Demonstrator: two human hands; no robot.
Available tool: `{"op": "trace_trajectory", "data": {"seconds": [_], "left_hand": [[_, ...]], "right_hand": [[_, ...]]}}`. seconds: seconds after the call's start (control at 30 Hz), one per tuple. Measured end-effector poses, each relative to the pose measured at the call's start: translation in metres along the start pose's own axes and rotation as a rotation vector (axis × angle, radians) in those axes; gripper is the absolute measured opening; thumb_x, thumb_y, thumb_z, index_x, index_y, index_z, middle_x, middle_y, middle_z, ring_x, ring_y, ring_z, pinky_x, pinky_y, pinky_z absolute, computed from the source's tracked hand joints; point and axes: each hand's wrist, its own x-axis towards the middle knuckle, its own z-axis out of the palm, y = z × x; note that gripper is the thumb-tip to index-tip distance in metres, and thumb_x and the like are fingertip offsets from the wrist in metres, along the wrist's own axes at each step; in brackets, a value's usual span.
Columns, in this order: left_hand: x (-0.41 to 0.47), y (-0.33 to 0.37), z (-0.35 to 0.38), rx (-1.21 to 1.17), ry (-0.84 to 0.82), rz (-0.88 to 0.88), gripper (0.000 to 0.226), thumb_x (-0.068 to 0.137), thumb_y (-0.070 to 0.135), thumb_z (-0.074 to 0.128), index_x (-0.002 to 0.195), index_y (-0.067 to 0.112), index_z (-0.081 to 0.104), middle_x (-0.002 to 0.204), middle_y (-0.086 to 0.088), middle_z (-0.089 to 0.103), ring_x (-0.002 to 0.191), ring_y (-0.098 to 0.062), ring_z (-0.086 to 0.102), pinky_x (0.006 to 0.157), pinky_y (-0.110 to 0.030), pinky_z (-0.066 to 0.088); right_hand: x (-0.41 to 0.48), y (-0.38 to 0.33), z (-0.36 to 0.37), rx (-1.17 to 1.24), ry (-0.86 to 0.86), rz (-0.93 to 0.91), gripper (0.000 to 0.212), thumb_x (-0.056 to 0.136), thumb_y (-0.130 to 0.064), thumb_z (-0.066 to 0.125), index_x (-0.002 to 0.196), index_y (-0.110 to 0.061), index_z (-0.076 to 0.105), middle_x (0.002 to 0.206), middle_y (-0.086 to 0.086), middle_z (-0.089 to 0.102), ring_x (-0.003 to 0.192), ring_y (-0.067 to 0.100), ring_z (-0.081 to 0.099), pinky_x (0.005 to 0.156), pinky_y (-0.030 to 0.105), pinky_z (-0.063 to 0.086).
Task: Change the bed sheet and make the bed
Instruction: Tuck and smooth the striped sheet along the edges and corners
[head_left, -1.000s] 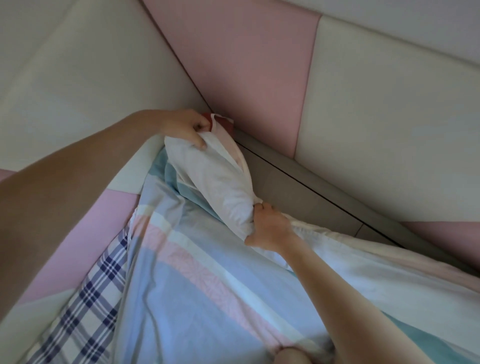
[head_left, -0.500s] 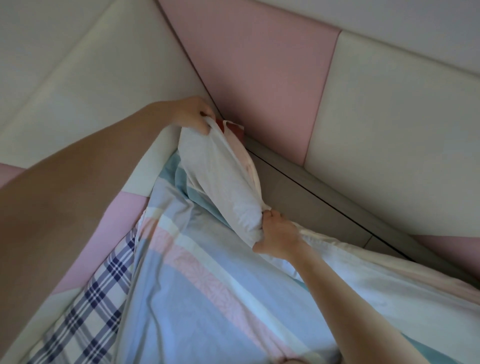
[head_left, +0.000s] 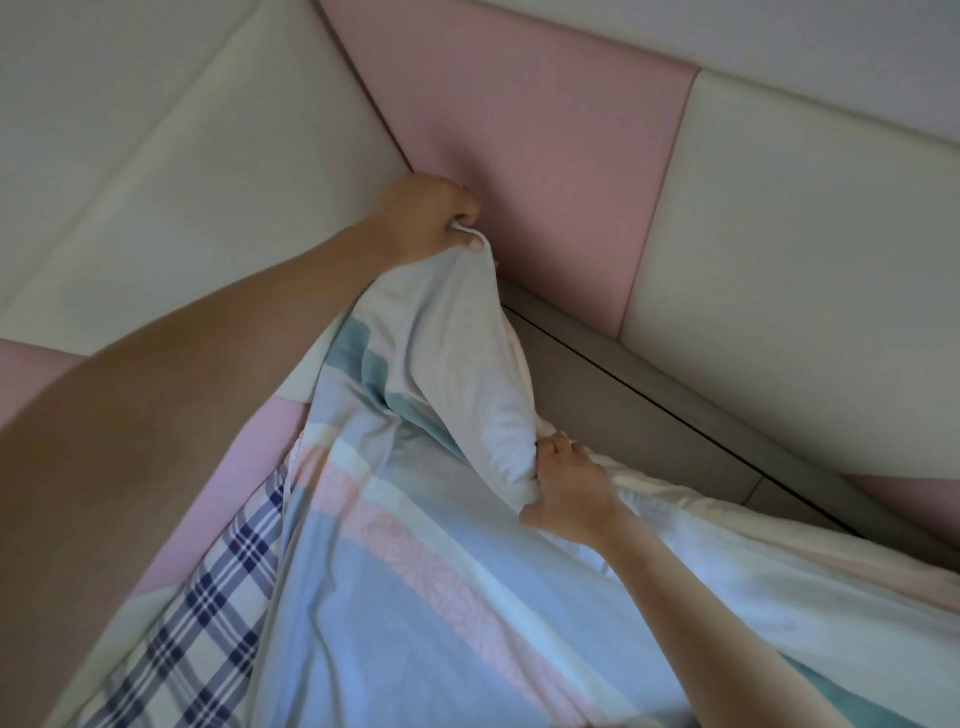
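A striped bed sheet (head_left: 415, 571) in pale blue, pink, white and teal covers the bed below me. Its corner is turned white side out and lifted up into the padded wall corner. My left hand (head_left: 423, 215) grips the tip of that corner, high against the pink wall panel. My right hand (head_left: 566, 488) pinches the bunched white fabric lower down, near the grey bed frame. Beneath the striped sheet, at the lower left, a blue and white checked sheet (head_left: 208, 613) shows.
Padded wall panels in pink (head_left: 519, 130) and cream (head_left: 805, 260) meet in a corner right behind the lifted sheet. A grey bed frame ledge (head_left: 649, 389) runs along the right wall. My bare left arm fills the left side of the view.
My left hand has pulled the sheet corner upward and farther into the wall corner, stretching the fabric. The red-brown patch behind the corner is now hidden. My right hand keeps its hold.
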Motion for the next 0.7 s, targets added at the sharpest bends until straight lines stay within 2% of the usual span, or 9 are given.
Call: {"op": "trace_trajectory", "data": {"seconds": [0.07,0.13,0.2,0.27,0.4,0.47,0.53,0.6,0.7], "left_hand": [[0.003,0.002,0.016,0.038,0.074,0.006,0.034,0.086,0.038,0.064,0.071,0.017,0.042,0.08,-0.012,0.057,0.079,-0.03,0.055,0.072,-0.033,0.033],[0.007,0.004,0.036,0.07,0.052,-0.047,0.027,0.088,0.038,0.061,0.078,0.016,0.051,0.094,-0.014,0.061,0.095,-0.032,0.056,0.077,-0.035,0.035],[0.012,0.008,0.059,0.085,0.011,-0.191,0.026,0.089,0.037,0.06,0.096,0.012,0.061,0.109,-0.012,0.06,0.111,-0.029,0.051,0.082,-0.036,0.035],[0.016,0.012,0.078,0.04,0.025,-0.349,0.033,0.088,0.034,0.06,0.111,0.01,0.058,0.121,-0.012,0.057,0.118,-0.028,0.047,0.088,-0.037,0.036],[0.007,0.011,0.068,0.037,0.317,-0.411,0.039,0.093,0.031,0.049,0.125,0.009,0.049,0.128,-0.011,0.053,0.113,-0.031,0.051,0.09,-0.041,0.038],[-0.015,0.005,0.056,0.024,0.457,-0.242,0.03,0.094,0.024,0.041,0.113,0.007,0.056,0.117,-0.014,0.059,0.102,-0.035,0.057,0.088,-0.043,0.04],[-0.043,0.0,0.048,0.087,0.456,0.111,0.027,0.086,0.015,0.04,0.104,0.006,0.059,0.106,-0.016,0.063,0.096,-0.034,0.056,0.091,-0.043,0.034],[-0.073,0.001,0.053,0.144,0.313,0.492,0.033,0.077,0.008,0.043,0.108,0.01,0.054,0.109,-0.012,0.064,0.099,-0.029,0.05,0.096,-0.041,0.031],[-0.107,0.014,0.083,0.16,0.087,0.807,0.068,0.067,-0.003,0.057,0.132,0.009,0.042,0.136,-0.011,0.044,0.122,-0.028,0.045,0.107,-0.042,0.029]], "right_hand": [[-0.003,-0.002,0.004,-0.018,0.029,-0.004,0.073,0.077,-0.032,0.066,0.137,-0.007,0.032,0.135,0.007,0.038,0.122,0.025,0.04,0.093,0.032,0.042],[-0.007,-0.003,0.01,-0.032,0.027,-0.009,0.068,0.078,-0.031,0.064,0.135,-0.008,0.033,0.132,0.006,0.039,0.119,0.024,0.042,0.09,0.031,0.041],[-0.008,-0.004,0.013,-0.041,0.014,-0.013,0.067,0.079,-0.03,0.063,0.135,-0.009,0.033,0.132,0.005,0.039,0.119,0.024,0.042,0.091,0.031,0.04],[-0.006,-0.001,0.012,-0.033,0.019,-0.015,0.067,0.08,-0.03,0.062,0.136,-0.009,0.032,0.132,0.004,0.038,0.12,0.023,0.041,0.091,0.031,0.039],[-0.002,0.002,0.011,0.001,0.002,-0.025,0.066,0.079,-0.029,0.063,0.135,-0.008,0.034,0.132,0.005,0.039,0.12,0.025,0.041,0.092,0.031,0.039],[-0.002,0.003,0.011,0.04,-0.005,-0.022,0.066,0.078,-0.027,0.063,0.135,-0.008,0.034,0.132,0.006,0.04,0.12,0.025,0.041,0.094,0.031,0.038],[0.001,0.006,0.009,0.068,-0.017,-0.026,0.067,0.078,-0.027,0.063,0.135,-0.009,0.034,0.132,0.005,0.04,0.12,0.025,0.041,0.095,0.031,0.038],[0.003,0.007,0.007,0.102,-0.037,-0.02,0.068,0.077,-0.026,0.064,0.135,-0.008,0.034,0.132,0.006,0.04,0.12,0.025,0.041,0.095,0.031,0.039],[0.006,0.01,0.004,0.147,-0.053,-0.013,0.067,0.077,-0.026,0.065,0.133,-0.008,0.035,0.131,0.007,0.04,0.119,0.026,0.042,0.096,0.032,0.039]]}}
